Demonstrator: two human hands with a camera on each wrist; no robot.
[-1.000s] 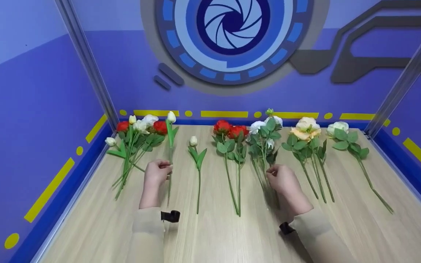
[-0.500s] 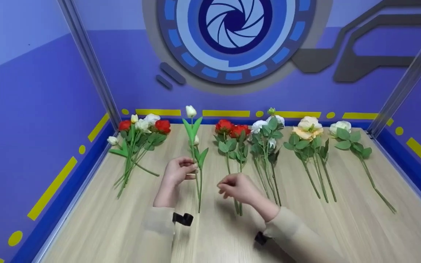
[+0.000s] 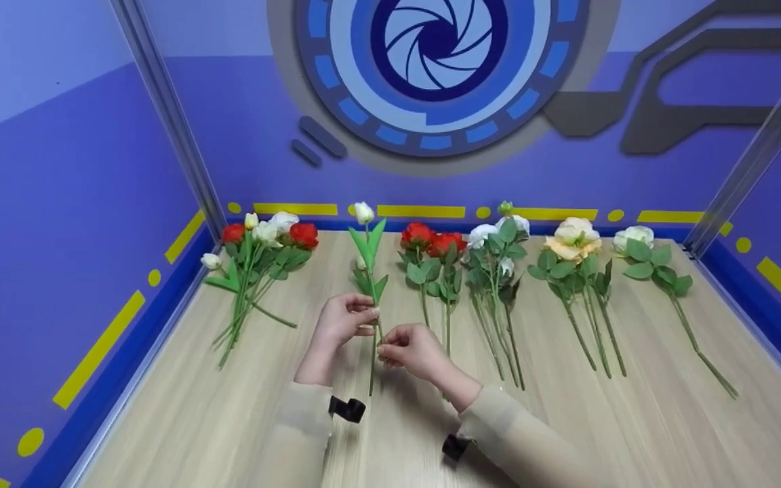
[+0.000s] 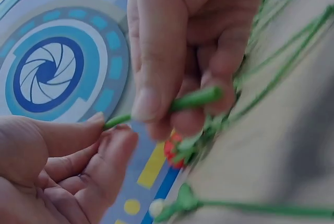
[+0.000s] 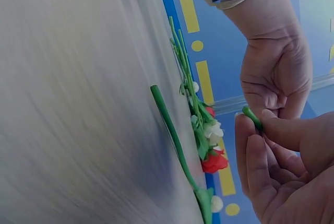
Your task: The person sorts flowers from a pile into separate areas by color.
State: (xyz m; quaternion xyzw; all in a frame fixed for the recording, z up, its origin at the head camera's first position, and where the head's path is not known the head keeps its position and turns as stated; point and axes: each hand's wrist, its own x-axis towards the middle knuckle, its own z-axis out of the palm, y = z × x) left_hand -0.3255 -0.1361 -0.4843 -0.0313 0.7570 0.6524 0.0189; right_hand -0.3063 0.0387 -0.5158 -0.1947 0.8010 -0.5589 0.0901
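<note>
Watching this through the cameras, I'm seeing two white tulips stacking up in the same line of sight. The held tulip [image 3: 375, 240] is floating clear of the counter [image 3: 160, 440], bloom pointing toward the back wall [image 3: 424, 179], stem end coming back toward the person. The left hand [image 3: 339, 322] is pinching the stem higher up with thumb and fingers; the right hand [image 3: 414, 349] is pinching nearer the cut end, so it's sitting closer to that tip, which is just poking out past its fingers. The lying tulip [image 5: 182, 156] is resting on the counter below, running almost parallel, its stem passing behind the fingers; I'm not managing to tell which hand is nearer to it. Counting the rest from the left, I'm getting one mixed bunch [image 3: 285, 261] showing two red blooms [image 3: 304, 235], two white blooms [image 3: 265, 234] and two small tulips [image 3: 211, 261]. Right of the hands, two red roses [image 3: 417, 236] are lying together, then a white bunch [image 3: 483, 236] is showing two big blooms, one white bud [image 3: 506, 266] and one green bud [image 3: 506, 207]. The peach bunch [image 3: 572, 237] is overlapping too much for me to count blooms, and one pale green flower [image 3: 633, 237] is lying at the far right.
</note>
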